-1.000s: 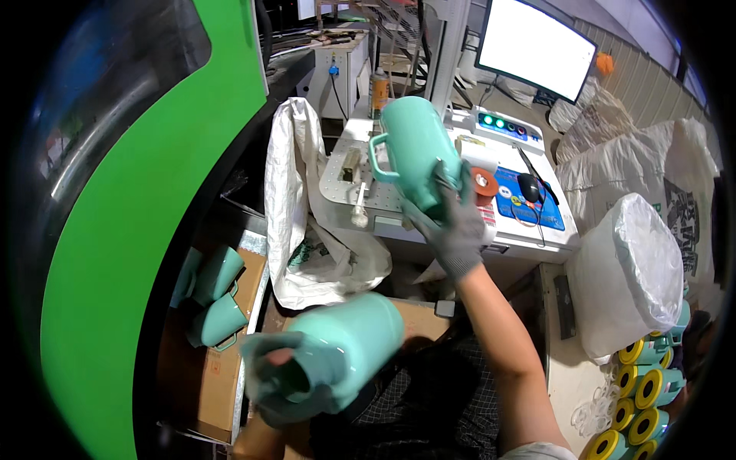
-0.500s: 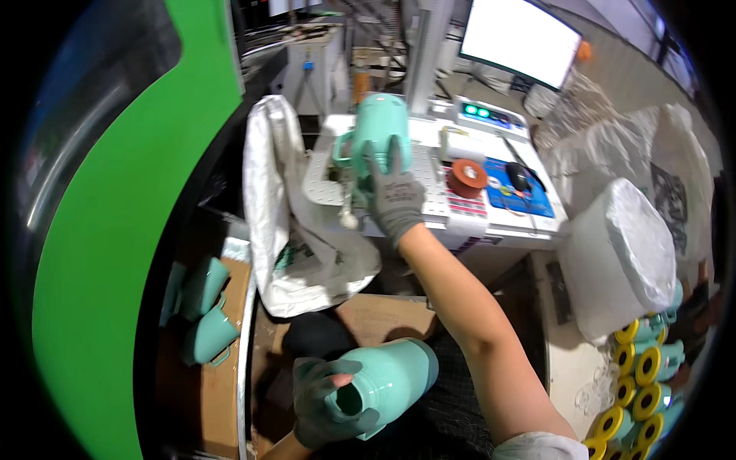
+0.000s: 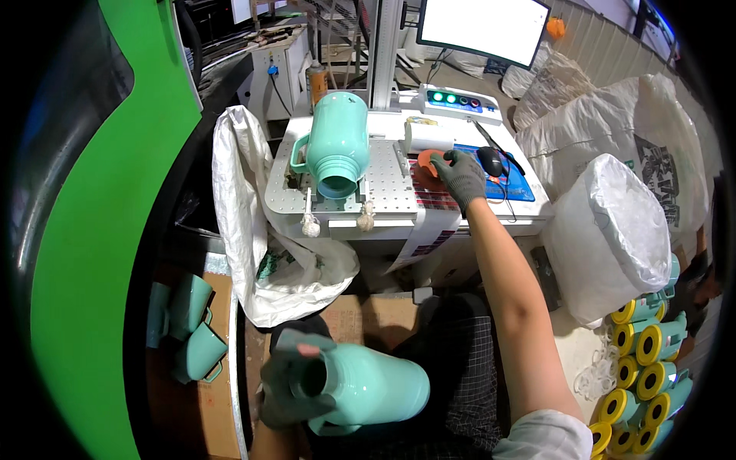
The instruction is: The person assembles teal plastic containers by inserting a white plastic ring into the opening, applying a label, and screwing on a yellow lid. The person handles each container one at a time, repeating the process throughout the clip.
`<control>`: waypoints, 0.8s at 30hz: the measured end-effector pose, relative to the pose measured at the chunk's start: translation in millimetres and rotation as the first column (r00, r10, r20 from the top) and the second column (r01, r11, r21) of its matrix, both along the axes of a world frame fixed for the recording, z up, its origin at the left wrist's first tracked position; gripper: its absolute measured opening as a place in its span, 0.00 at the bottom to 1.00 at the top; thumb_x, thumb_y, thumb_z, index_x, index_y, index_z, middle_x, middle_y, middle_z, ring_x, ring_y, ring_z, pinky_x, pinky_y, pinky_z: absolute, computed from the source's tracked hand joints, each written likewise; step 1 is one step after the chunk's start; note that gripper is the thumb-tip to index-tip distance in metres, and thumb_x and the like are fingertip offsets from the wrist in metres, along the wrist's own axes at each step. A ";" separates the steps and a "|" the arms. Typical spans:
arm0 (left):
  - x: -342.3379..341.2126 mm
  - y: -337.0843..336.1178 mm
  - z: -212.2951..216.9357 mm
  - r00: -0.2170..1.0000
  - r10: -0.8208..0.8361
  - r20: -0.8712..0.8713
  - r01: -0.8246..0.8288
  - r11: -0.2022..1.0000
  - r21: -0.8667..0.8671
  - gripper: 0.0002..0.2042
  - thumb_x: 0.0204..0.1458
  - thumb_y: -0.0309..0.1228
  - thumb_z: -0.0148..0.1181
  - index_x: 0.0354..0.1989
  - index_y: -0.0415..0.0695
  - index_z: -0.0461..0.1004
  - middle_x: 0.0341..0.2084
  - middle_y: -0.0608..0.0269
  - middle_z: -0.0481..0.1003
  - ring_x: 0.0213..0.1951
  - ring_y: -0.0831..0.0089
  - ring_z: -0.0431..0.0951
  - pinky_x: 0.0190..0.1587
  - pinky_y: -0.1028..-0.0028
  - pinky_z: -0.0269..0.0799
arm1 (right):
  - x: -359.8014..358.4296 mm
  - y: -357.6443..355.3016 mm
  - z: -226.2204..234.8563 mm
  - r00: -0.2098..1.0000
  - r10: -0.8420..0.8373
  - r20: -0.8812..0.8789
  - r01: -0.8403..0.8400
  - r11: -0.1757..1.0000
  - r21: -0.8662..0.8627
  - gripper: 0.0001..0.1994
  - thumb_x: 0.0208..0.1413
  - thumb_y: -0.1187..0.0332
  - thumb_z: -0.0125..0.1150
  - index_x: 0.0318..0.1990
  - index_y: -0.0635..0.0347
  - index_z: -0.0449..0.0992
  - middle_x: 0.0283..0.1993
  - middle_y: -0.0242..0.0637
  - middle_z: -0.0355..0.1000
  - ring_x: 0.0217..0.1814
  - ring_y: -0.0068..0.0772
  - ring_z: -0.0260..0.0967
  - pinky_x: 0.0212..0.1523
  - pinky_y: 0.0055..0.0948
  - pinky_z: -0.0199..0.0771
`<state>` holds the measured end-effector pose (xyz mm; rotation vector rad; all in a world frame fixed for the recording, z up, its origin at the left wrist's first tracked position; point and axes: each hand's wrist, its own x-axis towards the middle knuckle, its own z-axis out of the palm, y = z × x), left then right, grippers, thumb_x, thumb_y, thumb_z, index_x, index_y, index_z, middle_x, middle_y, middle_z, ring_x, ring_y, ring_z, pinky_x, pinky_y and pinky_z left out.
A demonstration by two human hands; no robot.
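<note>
Down at my lap, my left hand (image 3: pixel 295 383), in a grey glove, grips a mint-green jug body (image 3: pixel 376 383) around its open mouth. The jug lies on its side with the mouth toward the left. My right hand (image 3: pixel 464 178), gloved too, is out over the white worktable with its fingers curled at the edge of a round orange-red roll (image 3: pixel 432 170). A second mint-green jug body (image 3: pixel 337 134) rests tilted on the perforated metal plate (image 3: pixel 391 180), mouth toward me and handle to the left.
A white sack (image 3: pixel 249 230) hangs left of the table. Mint-green jugs (image 3: pixel 203 349) lie in a carton at lower left, and several with yellow rims (image 3: pixel 652 345) stand at lower right. A control box (image 3: pixel 460 102), mouse (image 3: pixel 491 161) and monitor (image 3: pixel 483 31) are at the back.
My right hand has let go of the jug on the plate and moved right to the orange-red roll. The left hand still holds its jug at my lap. The view has shifted slightly.
</note>
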<state>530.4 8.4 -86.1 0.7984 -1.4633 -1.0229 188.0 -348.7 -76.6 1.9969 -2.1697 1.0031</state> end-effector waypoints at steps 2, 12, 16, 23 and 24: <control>3.4 -23.9 -17.6 0.977 -0.134 -0.167 0.116 0.986 -0.116 0.39 0.38 0.30 0.81 0.61 0.37 0.67 0.49 0.41 0.76 0.48 0.53 0.79 0.51 0.54 0.76 | 1.6 -22.2 3.1 1.000 0.003 -0.026 0.000 0.995 0.101 0.21 0.58 0.47 0.63 0.43 0.56 0.86 0.45 0.50 0.79 0.50 0.54 0.78 0.52 0.47 0.75; -33.8 -19.8 -62.0 0.919 -0.044 -0.392 0.303 0.716 0.629 0.32 0.46 0.39 0.73 0.60 0.41 0.71 0.51 0.54 0.76 0.53 0.62 0.78 0.58 0.63 0.74 | -0.7 121.3 -18.1 0.424 0.235 0.875 -0.288 0.951 -0.116 0.11 0.72 0.60 0.55 0.45 0.58 0.75 0.34 0.33 0.78 0.30 0.24 0.77 0.28 0.24 0.73; -45.4 -30.9 -68.5 0.862 -0.222 -0.455 0.468 0.695 0.546 0.29 0.48 0.36 0.70 0.60 0.41 0.72 0.52 0.55 0.75 0.53 0.63 0.78 0.57 0.63 0.75 | -26.5 269.1 -56.0 0.308 0.093 0.947 -0.354 0.935 0.024 0.10 0.70 0.63 0.58 0.44 0.62 0.74 0.32 0.35 0.75 0.26 0.24 0.73 0.30 0.23 0.74; -63.0 -47.3 -83.1 0.790 -0.317 -0.525 0.583 0.652 0.484 0.31 0.51 0.44 0.73 0.60 0.42 0.71 0.52 0.54 0.74 0.54 0.64 0.77 0.59 0.66 0.73 | -56.8 378.9 -61.6 0.469 0.024 0.883 -0.110 0.993 0.031 0.10 0.70 0.64 0.59 0.41 0.62 0.74 0.32 0.25 0.69 0.32 0.14 0.63 0.34 0.18 0.66; -58.8 -37.4 -77.0 0.790 -0.268 -0.552 0.559 0.685 0.467 0.31 0.52 0.45 0.73 0.60 0.42 0.70 0.51 0.54 0.74 0.54 0.63 0.77 0.59 0.64 0.74 | -69.2 379.5 -57.1 0.486 0.006 0.874 -0.029 1.000 0.009 0.10 0.71 0.63 0.59 0.41 0.62 0.75 0.32 0.25 0.69 0.31 0.14 0.63 0.34 0.17 0.66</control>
